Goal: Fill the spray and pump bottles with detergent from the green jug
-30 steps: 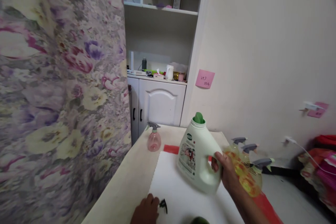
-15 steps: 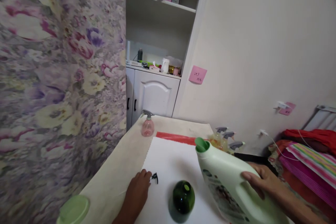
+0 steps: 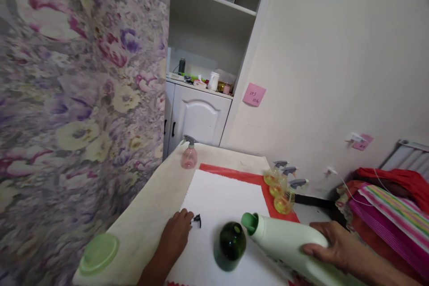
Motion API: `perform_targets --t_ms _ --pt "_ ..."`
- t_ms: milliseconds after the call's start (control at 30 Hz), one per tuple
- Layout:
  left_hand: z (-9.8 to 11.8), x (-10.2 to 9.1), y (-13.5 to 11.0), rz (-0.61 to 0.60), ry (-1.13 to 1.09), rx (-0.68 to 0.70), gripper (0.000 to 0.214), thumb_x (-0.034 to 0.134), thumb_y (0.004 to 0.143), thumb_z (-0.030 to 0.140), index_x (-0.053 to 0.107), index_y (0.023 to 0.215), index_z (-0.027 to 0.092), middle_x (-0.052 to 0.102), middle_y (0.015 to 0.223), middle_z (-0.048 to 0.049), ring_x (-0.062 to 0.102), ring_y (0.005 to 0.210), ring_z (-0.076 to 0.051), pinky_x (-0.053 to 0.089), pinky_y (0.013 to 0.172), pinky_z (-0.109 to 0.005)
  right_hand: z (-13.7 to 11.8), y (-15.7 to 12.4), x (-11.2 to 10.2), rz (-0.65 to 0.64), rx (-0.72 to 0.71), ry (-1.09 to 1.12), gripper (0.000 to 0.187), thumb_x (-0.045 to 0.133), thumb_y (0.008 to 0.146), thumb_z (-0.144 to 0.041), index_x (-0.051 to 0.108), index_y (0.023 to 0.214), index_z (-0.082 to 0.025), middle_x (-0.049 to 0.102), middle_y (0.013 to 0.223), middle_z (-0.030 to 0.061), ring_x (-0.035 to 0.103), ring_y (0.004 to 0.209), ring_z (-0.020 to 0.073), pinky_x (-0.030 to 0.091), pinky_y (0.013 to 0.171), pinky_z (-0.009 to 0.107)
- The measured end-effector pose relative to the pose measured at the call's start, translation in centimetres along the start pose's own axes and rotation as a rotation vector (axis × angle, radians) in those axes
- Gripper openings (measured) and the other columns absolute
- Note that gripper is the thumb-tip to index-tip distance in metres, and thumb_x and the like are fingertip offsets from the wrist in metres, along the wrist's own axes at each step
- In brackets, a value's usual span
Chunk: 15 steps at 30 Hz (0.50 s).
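My right hand [image 3: 330, 248] grips a large pale green detergent jug [image 3: 284, 237], tipped almost level. Its green spout [image 3: 248, 222] points left, close to the mouth of a dark green bottle [image 3: 230, 248]; whether the two touch I cannot tell, and no liquid stream shows. The bottle stands without a top on a white sheet [image 3: 214, 196]. To its left, my left hand [image 3: 179, 228] is closed on a small pump head [image 3: 197, 220] with a black nozzle, its tube hidden by the fingers. A pale green cap [image 3: 99, 254] lies at the lower left.
A pink spray bottle [image 3: 189, 155] stands at the table's back left. Several spray bottles with yellow liquid [image 3: 284, 201] stand on the red cloth [image 3: 231, 172] at the right. A floral curtain [image 3: 83, 98] hangs on the left; a white cabinet [image 3: 197, 116] is behind.
The jug has tipped further down, bringing its spout lower and nearer the green bottle's mouth. My left hand keeps the pump head in about the same place. The view has shifted slightly.
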State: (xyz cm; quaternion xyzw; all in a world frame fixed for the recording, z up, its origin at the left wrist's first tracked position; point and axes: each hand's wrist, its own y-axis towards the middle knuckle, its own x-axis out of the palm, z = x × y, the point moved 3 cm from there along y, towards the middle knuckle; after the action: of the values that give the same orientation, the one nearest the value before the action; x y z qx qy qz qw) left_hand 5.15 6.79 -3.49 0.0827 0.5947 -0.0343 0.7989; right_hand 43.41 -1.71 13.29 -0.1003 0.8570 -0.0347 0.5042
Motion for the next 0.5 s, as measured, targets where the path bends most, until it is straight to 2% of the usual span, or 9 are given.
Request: perform_targets --t_ms 167,500 --pt "0.0 0.1 -0.1 0.002 -0.003 0.004 0.027 0.044 0.086 0.008 0.063 0.103 0.018 0.065 0.109 -0.0079 0.056 0.103 -0.025 0.039 0.086 -0.034 0.0 0.0 -0.5 0.067 -0.015 -0.161 0.041 0.065 0.070 -0.062 0.066 0.071 -0.022 0.071 0.066 0.0000 0.060 0.062 0.0167 0.034 0.052 0.023" --pt "-0.1 0.1 -0.2 -0.004 -0.015 0.001 0.026 0.045 0.087 0.009 0.062 0.103 0.020 0.065 0.109 -0.0066 0.056 0.102 -0.023 0.039 0.085 -0.034 -1.6 0.2 -0.9 0.038 -0.034 -0.368 0.043 0.058 0.074 -0.067 0.064 0.072 -0.024 0.073 0.069 0.0052 0.062 0.062 0.0196 0.032 0.054 0.029"
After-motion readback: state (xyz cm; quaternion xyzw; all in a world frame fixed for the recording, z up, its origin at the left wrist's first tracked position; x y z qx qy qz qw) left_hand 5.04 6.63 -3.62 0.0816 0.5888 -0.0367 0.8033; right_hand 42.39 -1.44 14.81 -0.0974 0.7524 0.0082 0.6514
